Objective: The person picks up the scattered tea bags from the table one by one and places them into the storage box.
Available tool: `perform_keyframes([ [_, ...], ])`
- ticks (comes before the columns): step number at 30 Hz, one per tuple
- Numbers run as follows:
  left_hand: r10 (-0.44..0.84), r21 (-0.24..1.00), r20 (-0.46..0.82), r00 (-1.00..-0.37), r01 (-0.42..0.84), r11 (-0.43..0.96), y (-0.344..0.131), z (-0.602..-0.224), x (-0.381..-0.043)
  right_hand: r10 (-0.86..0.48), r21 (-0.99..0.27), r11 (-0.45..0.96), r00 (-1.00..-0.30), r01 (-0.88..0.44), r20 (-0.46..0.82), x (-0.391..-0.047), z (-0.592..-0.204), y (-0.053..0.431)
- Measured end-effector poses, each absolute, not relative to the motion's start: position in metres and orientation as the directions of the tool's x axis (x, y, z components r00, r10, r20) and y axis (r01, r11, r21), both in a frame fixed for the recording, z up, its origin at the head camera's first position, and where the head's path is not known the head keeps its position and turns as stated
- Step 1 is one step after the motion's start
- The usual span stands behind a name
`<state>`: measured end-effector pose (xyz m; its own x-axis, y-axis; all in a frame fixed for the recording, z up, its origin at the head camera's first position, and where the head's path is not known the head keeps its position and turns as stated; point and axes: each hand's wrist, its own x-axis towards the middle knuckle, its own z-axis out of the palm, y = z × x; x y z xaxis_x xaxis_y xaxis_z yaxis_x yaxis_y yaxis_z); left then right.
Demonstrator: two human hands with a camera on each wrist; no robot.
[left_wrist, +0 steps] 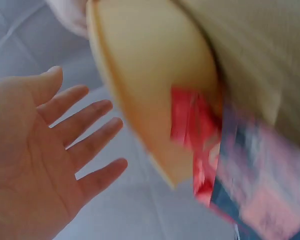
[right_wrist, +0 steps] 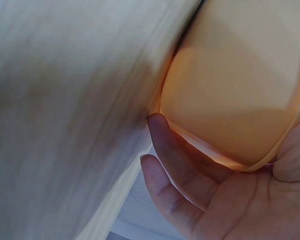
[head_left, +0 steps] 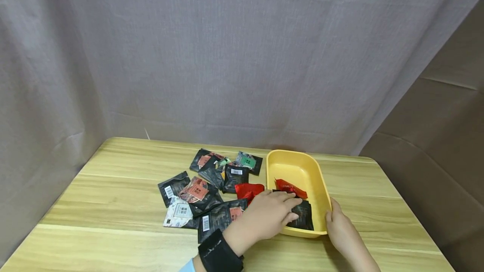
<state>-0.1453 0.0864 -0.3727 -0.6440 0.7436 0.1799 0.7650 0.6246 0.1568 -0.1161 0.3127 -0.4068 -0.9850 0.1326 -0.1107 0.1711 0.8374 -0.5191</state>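
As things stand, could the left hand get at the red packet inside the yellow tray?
Probably yes: the open left hand reaches over the yellow tray, close to the red packet, and nothing visible blocks the way.

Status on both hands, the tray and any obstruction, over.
Left hand over yellow tray, fingers extended; right hand grips its right rim. Red and black packets inside, partly hidden by left hand. More packets left of tray.
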Motion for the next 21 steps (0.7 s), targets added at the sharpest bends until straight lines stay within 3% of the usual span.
perform_keyframes([
  [4,0.704,0.270,0.179,-0.687,0.722,0.637,0.062,-0.364,-0.155,0.139,-0.520,0.836,-0.984,0.176,-0.111,-0.116,-0.407,0.312],
  [15,0.489,0.405,0.211,-0.846,0.531,0.744,-0.029,-0.376,-0.184,0.145,-0.532,0.825,-0.982,0.189,-0.125,-0.118,-0.407,0.311],
  [21,0.336,0.509,0.097,-0.937,0.337,0.792,-0.074,-0.383,-0.191,0.139,-0.530,0.827,-0.982,0.187,-0.128,-0.118,-0.406,0.311],
])
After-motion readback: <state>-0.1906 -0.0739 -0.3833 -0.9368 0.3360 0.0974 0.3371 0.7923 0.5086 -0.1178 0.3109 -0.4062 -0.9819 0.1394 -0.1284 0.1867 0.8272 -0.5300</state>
